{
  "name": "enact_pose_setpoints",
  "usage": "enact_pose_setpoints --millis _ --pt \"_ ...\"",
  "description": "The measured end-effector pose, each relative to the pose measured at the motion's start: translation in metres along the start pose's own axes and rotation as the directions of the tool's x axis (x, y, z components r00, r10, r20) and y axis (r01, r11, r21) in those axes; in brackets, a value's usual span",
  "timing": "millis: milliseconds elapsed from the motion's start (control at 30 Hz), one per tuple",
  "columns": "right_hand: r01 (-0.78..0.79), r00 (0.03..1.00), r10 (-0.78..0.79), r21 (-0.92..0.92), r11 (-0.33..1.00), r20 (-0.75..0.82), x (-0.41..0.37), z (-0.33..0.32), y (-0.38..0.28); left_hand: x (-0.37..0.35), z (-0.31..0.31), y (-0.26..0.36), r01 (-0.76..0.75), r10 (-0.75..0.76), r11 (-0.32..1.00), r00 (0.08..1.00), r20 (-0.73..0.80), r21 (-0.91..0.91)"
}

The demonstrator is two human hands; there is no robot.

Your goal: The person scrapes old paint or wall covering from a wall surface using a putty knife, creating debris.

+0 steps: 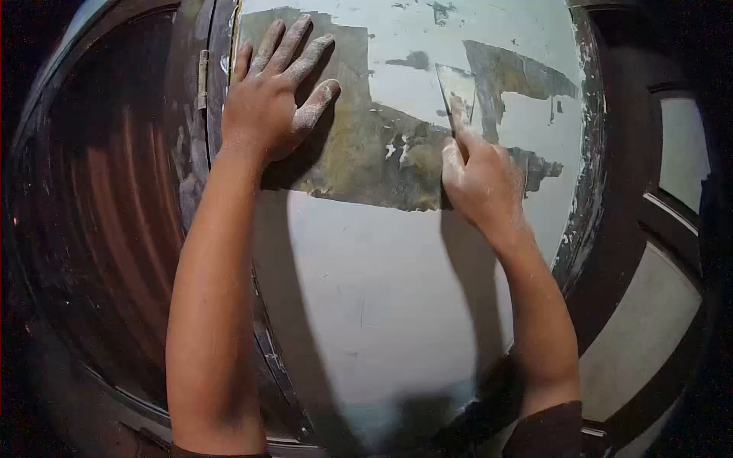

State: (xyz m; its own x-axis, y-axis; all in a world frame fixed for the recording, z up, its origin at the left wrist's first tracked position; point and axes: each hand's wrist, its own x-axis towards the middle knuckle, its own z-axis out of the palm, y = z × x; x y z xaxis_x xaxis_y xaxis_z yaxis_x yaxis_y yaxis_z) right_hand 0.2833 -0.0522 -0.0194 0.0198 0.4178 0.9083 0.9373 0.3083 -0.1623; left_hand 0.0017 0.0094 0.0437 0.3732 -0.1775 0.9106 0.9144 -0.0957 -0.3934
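Observation:
My left hand lies flat with spread, dust-covered fingers on the upper left of a panel that is partly coated pale. My right hand is wrapped round a putty knife, its index finger stretched along the blade. The blade tilts up and to the left against the panel. Between the hands is a bare grey-brown patch with ragged edges and a few pale flecks. More bare patches show to the right of the blade. The knife's handle is hidden inside my right hand.
A dark wooden frame with a hinge runs along the panel's left side. Farther left stands a dark, glossy door. On the right is a chipped dark edge, then a dark frame with pale panes.

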Motion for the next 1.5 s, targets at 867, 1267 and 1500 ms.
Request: enact_pose_setpoints --millis 867,1267,1500 --pt "-0.029 0.998 0.030 0.024 0.999 -0.057 0.038 -0.015 -0.018 0.000 0.005 -0.001 0.071 -0.069 0.997 0.996 -0.052 0.031" --pt "0.080 0.982 -0.062 0.101 0.992 -0.176 0.063 -0.005 -0.011 0.006 -0.014 0.009 0.128 -0.127 0.991 0.991 0.030 -0.039" --pt "0.009 0.994 0.002 0.102 0.995 -0.109 0.051 -0.008 -0.034 0.005 -0.012 0.008 0.118 -0.116 0.991 0.993 0.028 -0.060"
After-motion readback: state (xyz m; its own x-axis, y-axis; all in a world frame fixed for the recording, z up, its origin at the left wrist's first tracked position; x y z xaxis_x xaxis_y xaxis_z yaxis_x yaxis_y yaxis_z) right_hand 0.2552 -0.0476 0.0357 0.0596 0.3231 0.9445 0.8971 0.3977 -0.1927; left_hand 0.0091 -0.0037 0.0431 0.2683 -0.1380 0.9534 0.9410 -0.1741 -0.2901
